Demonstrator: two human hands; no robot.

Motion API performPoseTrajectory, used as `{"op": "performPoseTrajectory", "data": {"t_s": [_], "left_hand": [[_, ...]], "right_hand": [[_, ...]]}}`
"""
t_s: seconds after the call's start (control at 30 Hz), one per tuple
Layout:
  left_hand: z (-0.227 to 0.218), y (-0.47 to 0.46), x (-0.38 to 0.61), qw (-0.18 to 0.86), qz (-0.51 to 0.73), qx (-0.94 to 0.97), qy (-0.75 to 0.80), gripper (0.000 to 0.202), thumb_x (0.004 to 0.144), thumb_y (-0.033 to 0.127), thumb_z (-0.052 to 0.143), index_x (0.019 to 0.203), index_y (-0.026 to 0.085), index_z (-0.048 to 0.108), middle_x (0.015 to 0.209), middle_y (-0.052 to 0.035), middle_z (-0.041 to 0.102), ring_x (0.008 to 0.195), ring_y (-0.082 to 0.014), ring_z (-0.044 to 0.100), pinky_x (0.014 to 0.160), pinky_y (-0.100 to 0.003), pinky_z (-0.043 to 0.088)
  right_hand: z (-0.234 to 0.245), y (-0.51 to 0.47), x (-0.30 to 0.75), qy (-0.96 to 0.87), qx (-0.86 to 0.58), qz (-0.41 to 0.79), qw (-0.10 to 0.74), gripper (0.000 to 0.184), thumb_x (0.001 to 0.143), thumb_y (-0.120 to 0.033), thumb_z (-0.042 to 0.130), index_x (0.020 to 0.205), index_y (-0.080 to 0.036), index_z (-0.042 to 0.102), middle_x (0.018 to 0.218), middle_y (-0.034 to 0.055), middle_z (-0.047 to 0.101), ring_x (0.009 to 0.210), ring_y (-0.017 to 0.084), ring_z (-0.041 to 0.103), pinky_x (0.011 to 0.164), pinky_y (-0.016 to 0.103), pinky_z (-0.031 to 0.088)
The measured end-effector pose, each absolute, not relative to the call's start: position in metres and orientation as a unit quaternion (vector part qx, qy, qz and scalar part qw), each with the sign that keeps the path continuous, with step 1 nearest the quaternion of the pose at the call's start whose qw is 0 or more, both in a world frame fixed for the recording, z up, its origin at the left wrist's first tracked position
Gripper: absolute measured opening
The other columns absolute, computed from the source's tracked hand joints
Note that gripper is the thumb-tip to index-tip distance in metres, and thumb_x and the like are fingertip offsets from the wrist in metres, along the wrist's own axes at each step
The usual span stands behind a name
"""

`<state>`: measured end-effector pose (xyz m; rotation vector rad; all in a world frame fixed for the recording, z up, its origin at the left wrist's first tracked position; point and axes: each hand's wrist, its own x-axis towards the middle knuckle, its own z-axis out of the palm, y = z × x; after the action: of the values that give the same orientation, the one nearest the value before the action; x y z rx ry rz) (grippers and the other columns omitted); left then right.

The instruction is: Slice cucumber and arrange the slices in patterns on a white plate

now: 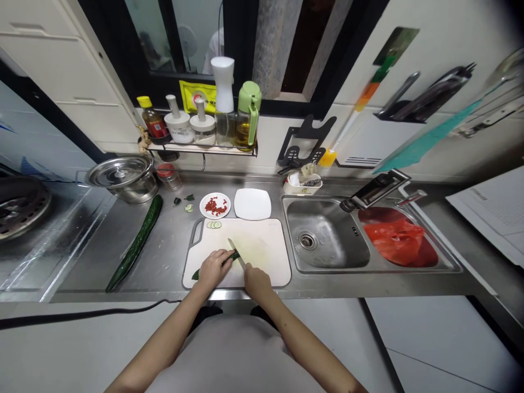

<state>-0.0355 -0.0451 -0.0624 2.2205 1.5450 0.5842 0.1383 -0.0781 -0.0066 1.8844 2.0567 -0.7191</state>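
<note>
My left hand (213, 267) is closed over a dark green cucumber piece (195, 275), pressing it to the white cutting board (266, 234). One end of the piece shows left of my fingers, the other to their right. My right hand (257, 281) grips a knife (236, 249), its blade at the cucumber's right end. A few pale cucumber slices (213, 224) lie at the board's top left. Behind the board stand a white plate of chopped red pieces (215, 206) and a bare white square plate (252, 204).
A whole cucumber (135, 243) lies on the counter at left, near a lidded steel pot (125, 177). Small green scraps (189, 207) sit behind the board. The sink (327, 234) is at right, with a red plastic bag (395, 237) in its second basin. Bottles line a wall shelf (204, 149).
</note>
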Motion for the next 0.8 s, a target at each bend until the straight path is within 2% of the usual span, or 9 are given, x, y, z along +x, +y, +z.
{"op": "performPoseTrajectory", "data": {"t_s": [0.5,0.8], "left_hand": [[-0.060,-0.045,-0.035,0.202,0.219,0.782,0.548,0.031,0.090,0.030,0.050,0.117,0.027,0.064,0.104,-0.0034,0.068,0.096,-0.0179,0.059,0.088,-0.032,0.048],[-0.054,-0.044,-0.036,0.187,0.196,0.781,0.563,0.030,0.090,0.032,0.050,0.116,0.028,0.065,0.101,-0.0029,0.070,0.094,-0.0188,0.059,0.084,-0.031,0.046]], "right_hand": [[-0.001,-0.071,0.135,0.708,0.644,-0.255,0.136,0.029,0.091,-0.010,0.032,0.112,-0.013,0.052,0.094,0.0157,0.068,0.095,0.024,0.066,0.075,0.032,0.047],[0.003,-0.056,0.139,0.711,0.642,-0.266,0.111,0.028,0.094,-0.020,0.033,0.111,-0.015,0.055,0.096,0.0132,0.069,0.094,0.024,0.066,0.075,0.031,0.046]]}}
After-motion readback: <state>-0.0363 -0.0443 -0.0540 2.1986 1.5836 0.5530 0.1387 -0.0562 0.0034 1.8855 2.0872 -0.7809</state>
